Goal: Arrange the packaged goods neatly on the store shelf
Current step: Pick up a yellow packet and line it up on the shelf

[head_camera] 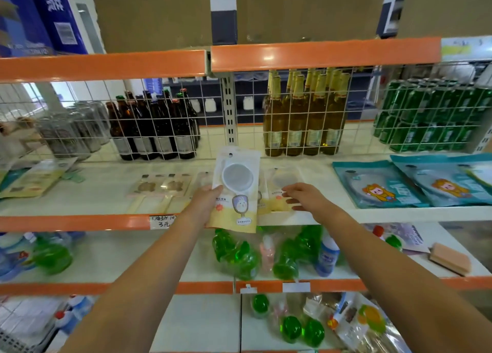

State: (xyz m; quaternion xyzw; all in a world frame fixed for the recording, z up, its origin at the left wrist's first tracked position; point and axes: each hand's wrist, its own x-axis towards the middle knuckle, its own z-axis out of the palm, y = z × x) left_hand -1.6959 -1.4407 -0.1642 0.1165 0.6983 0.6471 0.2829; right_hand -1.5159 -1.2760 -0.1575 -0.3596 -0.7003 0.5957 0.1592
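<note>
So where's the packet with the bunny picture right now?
The bunny packet is centre frame, held upright by the left hand at the middle shelf's front edge, left of a similar packet lying flat.

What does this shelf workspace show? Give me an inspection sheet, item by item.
Surface: white shelf with orange edge strip, wire grid behind.
Job's things: mirror pack held upright over the shelf front; similar packs lying flat beside it; brush packs to the left; teal packs overlapping on the right.
Clutter: green-filled bags jumbled on the shelf below.
Hands: left hand grips the mirror pack; right hand rests with spread fingers on the flat packs.
Cables: nothing seen.
Surroundings: brown bottles, golden bottles, green cans behind the grid.
</note>
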